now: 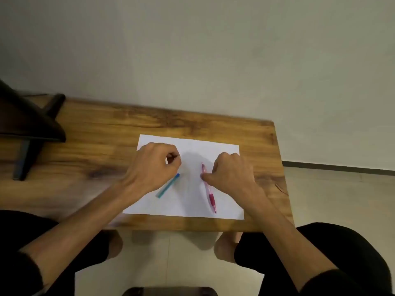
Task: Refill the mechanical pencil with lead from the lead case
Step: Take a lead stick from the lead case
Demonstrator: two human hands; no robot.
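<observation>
Wooden surface against a pale wall carries a white sheet; the pink mechanical pencil and teal lead case lie on it, apart; best to pinch the pencil mid-barrel before lifting; right hand curled, thumb touching the pencil; left hand loosely fisted above the case, contents unclear.

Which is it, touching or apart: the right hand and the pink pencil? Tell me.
Touching. The head view shows the right hand with its thumb tip against the barrel of the pink pencil, which lies flat on the white paper.
</observation>
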